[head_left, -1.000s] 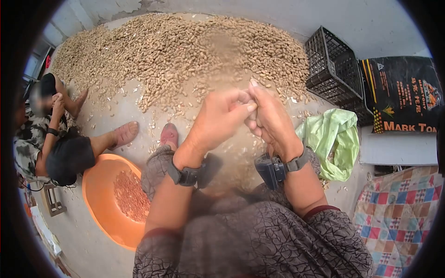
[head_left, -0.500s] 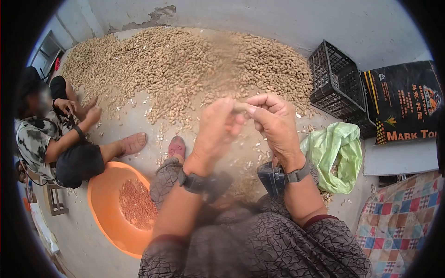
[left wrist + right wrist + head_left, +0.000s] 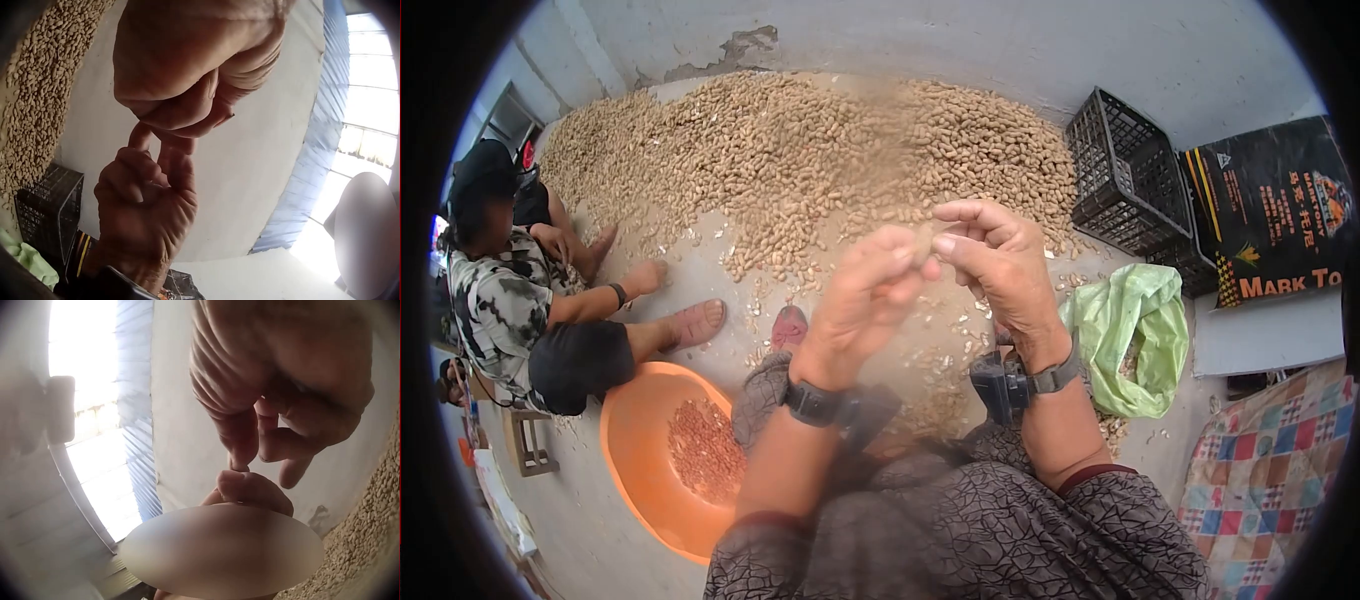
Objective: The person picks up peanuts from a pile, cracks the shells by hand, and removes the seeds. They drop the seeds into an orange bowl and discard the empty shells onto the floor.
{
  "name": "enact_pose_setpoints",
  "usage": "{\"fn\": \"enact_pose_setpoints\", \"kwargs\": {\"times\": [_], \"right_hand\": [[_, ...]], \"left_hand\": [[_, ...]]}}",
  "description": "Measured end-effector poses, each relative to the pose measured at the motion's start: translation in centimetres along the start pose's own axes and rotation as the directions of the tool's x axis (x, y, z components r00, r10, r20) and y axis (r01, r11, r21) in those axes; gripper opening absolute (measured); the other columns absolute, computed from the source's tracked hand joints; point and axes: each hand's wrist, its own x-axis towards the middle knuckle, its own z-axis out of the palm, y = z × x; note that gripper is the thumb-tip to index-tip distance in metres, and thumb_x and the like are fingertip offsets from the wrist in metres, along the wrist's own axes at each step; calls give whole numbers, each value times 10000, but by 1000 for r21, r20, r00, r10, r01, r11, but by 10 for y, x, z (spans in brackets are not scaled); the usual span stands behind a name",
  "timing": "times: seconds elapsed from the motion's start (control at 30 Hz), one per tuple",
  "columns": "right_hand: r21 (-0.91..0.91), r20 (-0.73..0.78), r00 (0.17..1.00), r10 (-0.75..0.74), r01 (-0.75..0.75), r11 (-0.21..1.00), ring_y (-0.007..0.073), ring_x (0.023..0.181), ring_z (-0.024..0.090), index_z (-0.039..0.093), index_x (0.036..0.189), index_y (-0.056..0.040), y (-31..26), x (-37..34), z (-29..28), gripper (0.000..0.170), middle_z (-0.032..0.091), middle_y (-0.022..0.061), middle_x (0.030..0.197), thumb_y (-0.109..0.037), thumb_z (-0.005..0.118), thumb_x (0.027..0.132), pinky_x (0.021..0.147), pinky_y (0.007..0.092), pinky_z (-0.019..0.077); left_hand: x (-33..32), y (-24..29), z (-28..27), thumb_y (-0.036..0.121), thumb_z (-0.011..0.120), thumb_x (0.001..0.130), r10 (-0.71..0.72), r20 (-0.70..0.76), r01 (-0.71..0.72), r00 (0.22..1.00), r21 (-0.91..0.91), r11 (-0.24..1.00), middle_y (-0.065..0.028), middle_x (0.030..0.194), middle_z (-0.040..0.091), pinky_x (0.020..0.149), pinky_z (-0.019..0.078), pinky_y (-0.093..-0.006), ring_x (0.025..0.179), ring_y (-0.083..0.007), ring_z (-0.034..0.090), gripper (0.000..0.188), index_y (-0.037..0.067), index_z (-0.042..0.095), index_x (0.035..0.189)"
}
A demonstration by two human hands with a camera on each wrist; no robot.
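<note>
In the head view, a peanut (image 3: pixel 924 238) sits between the fingertips of both hands, above the lap. The left hand (image 3: pixel 858 305), a little blurred, pinches it from the left. My right hand (image 3: pixel 1012 282) has its thumb at the peanut's other end, the index finger raised above. From the left wrist, the left hand (image 3: pixel 194 62) shows curled fingers meeting the thumb and finger of the right hand (image 3: pixel 147 212); the peanut is hidden there. In the right wrist view, the right hand (image 3: pixel 287 375) meets the left thumb (image 3: pixel 234 481), a small brownish bit between them.
A peanut heap (image 3: pixel 780 150) lies along the wall. An orange basin (image 3: pixel 625 440) with red kernels (image 3: pixel 705 450) stands at left, beside a seated person (image 3: pixel 510 290). To the right are black crates (image 3: pixel 1115 180), a green bag (image 3: pixel 1135 350), a black sack (image 3: pixel 1270 215) and a checkered cloth (image 3: pixel 1265 480).
The hands were close together, then drew slightly apart with the peanut visible between their fingertips. The seated person's nearer hand has lowered toward the floor. The head view has shifted slightly.
</note>
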Motion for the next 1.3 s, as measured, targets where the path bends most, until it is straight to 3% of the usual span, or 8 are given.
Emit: {"fn": "enact_pose_setpoints", "kwargs": {"times": [0.07,0.3,0.4,0.47,0.7,0.87,1.1,1.3], "right_hand": [[53,12,998,67,-67,996,16,509,466,606,1026,4,-2,-1,2,298,599,5,706,-149,666,777,426,131,337],[204,117,976,184,-205,957,4,523,478,574,1080,25,-4,-3,1,369,611,10,740,-187,667,793,440,119,357],[199,191,965,182,-219,955,26,572,506,577,1069,16,0,-2,0,351,615,22,782,-219,645,816,444,144,350],[191,213,967,142,-184,964,23,566,511,576,1065,17,2,-2,3,348,620,21,791,-223,637,821,433,137,340],[236,286,947,146,-217,947,23,552,527,578,1069,24,0,-1,1,324,629,32,796,-199,605,835,417,135,328],[337,239,948,211,-285,897,26,539,491,584,1054,40,8,-1,0,299,594,16,731,-167,593,839,412,153,312],[423,218,956,195,-273,864,31,518,448,609,998,35,16,4,3,270,566,-1,691,-186,601,844,413,167,303],[309,171,963,208,-253,917,37,492,432,620,836,-6,15,7,9,217,559,12,651,-223,625,839,430,176,327]], "left_hand": [[-2,0,6,120,532,852,33,18,-33,999,16,999,-31,851,596,568,339,-138,580,-9,403,255,-14,563,1067],[-5,-4,22,125,542,845,122,-42,-116,992,109,987,-20,861,593,564,326,-137,605,-3,406,290,-32,549,1090],[-3,-7,25,86,524,848,164,-69,-150,984,170,974,-69,848,586,464,293,-121,544,-13,381,345,-79,484,1149],[-2,-9,27,90,521,835,201,-76,-166,977,330,929,-39,818,572,536,347,-146,575,-23,407,371,-88,484,1158],[-1,-9,36,91,497,829,208,-27,-187,978,339,922,-27,800,559,579,367,-170,594,-35,425,331,-81,508,1112],[-3,-14,24,104,453,883,168,11,-158,986,402,902,-36,844,566,636,420,-194,742,-84,530,266,-55,565,1064],[0,-17,35,102,444,896,215,-74,-178,974,338,924,-23,813,569,621,414,-195,664,-50,476,258,-47,567,1067],[8,-20,29,95,437,908,273,-161,-248,948,158,956,-43,785,567,520,351,-152,533,-32,391,266,-55,504,1117]]}}
